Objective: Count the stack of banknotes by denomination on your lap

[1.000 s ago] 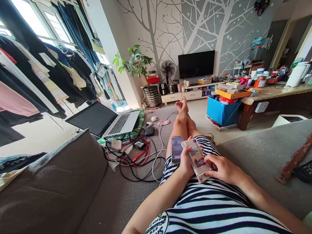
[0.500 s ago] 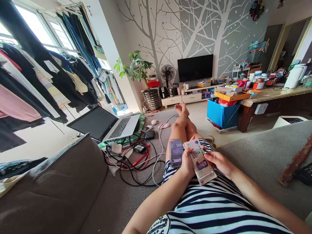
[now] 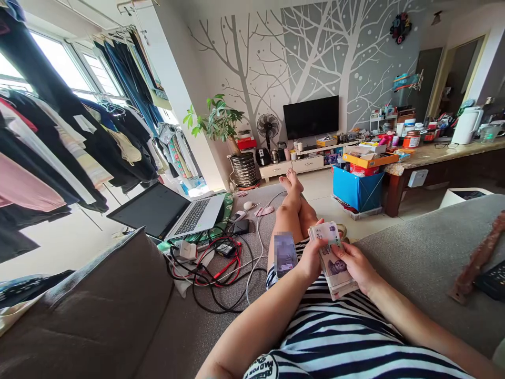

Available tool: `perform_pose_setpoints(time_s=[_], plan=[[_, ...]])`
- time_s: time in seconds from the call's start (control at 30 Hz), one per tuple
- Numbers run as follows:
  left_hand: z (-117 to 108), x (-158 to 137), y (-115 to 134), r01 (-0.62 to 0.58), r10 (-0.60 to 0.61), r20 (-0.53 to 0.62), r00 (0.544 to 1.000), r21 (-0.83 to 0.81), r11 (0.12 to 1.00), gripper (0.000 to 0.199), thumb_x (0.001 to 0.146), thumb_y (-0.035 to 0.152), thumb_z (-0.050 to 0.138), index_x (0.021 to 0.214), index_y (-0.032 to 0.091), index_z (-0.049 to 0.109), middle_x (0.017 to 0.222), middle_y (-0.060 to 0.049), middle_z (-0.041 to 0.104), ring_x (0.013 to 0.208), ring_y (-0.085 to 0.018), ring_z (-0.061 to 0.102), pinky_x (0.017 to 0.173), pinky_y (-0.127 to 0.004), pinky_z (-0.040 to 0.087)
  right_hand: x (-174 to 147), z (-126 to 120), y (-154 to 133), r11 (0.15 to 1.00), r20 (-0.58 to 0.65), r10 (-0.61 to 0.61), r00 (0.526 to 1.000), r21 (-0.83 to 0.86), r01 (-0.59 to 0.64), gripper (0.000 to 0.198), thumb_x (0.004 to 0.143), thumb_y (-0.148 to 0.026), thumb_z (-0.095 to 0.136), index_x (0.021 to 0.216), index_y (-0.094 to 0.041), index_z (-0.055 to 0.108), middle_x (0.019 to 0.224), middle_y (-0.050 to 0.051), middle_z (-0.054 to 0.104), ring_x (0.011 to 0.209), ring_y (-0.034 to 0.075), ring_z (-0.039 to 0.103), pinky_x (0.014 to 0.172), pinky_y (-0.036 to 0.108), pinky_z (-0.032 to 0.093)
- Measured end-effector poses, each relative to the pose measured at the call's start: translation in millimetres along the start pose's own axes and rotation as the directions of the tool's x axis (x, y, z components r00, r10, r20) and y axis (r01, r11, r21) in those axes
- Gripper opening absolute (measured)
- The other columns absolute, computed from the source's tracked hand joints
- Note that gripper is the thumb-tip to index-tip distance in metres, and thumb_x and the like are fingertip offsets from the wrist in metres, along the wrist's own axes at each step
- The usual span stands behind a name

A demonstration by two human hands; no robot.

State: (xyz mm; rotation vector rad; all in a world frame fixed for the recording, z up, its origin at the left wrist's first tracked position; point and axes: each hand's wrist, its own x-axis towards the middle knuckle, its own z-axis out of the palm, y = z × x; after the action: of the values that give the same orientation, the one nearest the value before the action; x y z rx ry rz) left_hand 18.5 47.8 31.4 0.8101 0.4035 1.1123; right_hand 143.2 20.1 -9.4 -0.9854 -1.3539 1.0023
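Observation:
A stack of banknotes (image 3: 338,267) lies tilted over my striped lap, a printed portrait showing on the top note. My left hand (image 3: 311,260) grips the stack along its left edge, with the thumb across the top note. From the right, my right hand (image 3: 358,267) pinches the stack's right edge, thumb on the face and fingers mostly hidden beneath. A smartphone (image 3: 285,257) with a lit, partly blurred screen rests on my thigh, just left of my left hand.
An open laptop (image 3: 199,217) and tangled cables (image 3: 224,260) lie on the grey sofa to my left. A cushion (image 3: 94,310) stands nearer. Beyond my feet are a blue box (image 3: 357,188) and a cluttered table (image 3: 437,153). A dark remote-like object (image 3: 491,281) lies far right.
Both hands and the banknotes have shifted slightly right. My right thumb has moved inward over the top note. The camera view has tilted a little upward.

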Motion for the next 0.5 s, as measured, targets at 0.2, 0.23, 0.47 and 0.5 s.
perform_pose_setpoints(time_s=[0.2, 0.23, 0.47, 0.5], plan=[[15, -12, 12, 0.081, 0.013, -0.232, 0.973, 0.389, 0.918, 0.040, 0.066, 0.024, 0.072, 0.105, 0.024, 0.065, 0.116, -0.007, 0.060, 0.098, -0.023, 0.056, 0.069, -0.028, 0.046, -14, -25, -9, 0.980, -0.296, -0.092, 0.951, -0.195, 0.035, 0.051, 0.086, -0.062, 0.054, 0.112, -0.019, 0.064, 0.105, 0.011, 0.073, 0.094, 0.031, 0.067, 0.084, 0.041, 0.053], [17, -17, 9, 0.095, -0.003, -0.228, 0.974, 0.390, 0.916, 0.037, 0.067, 0.027, 0.070, 0.104, 0.024, 0.065, 0.119, -0.007, 0.058, 0.099, -0.023, 0.056, 0.066, -0.028, 0.047, -17, -26, -8, 0.969, -0.307, -0.119, 0.944, -0.242, 0.043, 0.050, 0.087, -0.061, 0.054, 0.112, -0.019, 0.065, 0.103, 0.011, 0.073, 0.094, 0.031, 0.067, 0.084, 0.041, 0.053], [14, -33, -14, 0.269, -0.237, -0.174, 0.956, 0.188, 0.945, 0.041, 0.074, 0.043, 0.065, 0.109, 0.021, 0.061, 0.095, -0.005, 0.064, 0.071, -0.017, 0.061, 0.055, -0.028, 0.052, -23, -15, 2, 0.945, -0.207, -0.255, 0.944, -0.262, 0.197, 0.036, 0.091, -0.052, 0.054, 0.104, -0.021, 0.066, 0.103, 0.008, 0.068, 0.098, 0.027, 0.063, 0.085, 0.034, 0.051], [13, -33, -16, 0.280, -0.247, -0.180, 0.952, 0.190, 0.941, 0.043, 0.076, 0.044, 0.063, 0.111, 0.019, 0.062, 0.096, -0.007, 0.065, 0.071, -0.017, 0.062, 0.054, -0.028, 0.052, -22, -15, 3, 0.944, -0.205, -0.259, 0.944, -0.258, 0.203, 0.034, 0.090, -0.051, 0.056, 0.100, -0.021, 0.067, 0.099, 0.008, 0.067, 0.096, 0.026, 0.063, 0.084, 0.033, 0.051]])
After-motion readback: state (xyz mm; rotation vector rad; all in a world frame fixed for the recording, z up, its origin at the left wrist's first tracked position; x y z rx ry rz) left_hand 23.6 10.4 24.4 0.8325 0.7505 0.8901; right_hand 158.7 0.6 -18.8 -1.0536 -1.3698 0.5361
